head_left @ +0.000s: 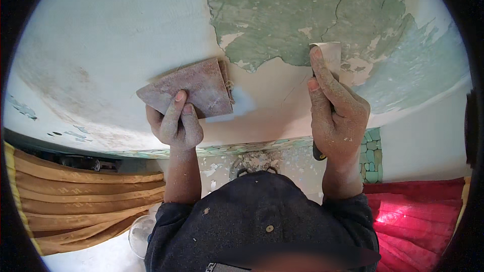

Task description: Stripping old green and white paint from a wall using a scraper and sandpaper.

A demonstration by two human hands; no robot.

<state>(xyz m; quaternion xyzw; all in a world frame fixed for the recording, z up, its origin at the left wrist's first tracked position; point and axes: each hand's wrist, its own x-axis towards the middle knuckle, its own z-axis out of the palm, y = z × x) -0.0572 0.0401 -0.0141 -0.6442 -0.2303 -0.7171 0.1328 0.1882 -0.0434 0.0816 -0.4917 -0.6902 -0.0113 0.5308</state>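
Note:
A folded, dust-coated sheet of sandpaper point(204, 83) with a frayed right edge is held in my left hand point(176, 128), fingers closed round its lower part. It lies close against the pale wall point(136, 35). My right hand point(342, 116) grips a scraper point(331, 54), index finger stretched along it. Its light blade is over the lower edge of the peeling green paint point(282, 20), and a bit of dark and yellow handle shows below the palm. Between the hands is a bare, whitish patch of wall point(272, 88). Dust covers both hands.
An orange-brown curtain point(85, 196) hangs at lower left, a red curtain point(413, 216) at lower right. Green stone-patterned trim point(371, 156) runs low on the wall. Paint flakes point(214, 163) lie scattered on the floor. A white round fan point(141, 234) stands at lower left.

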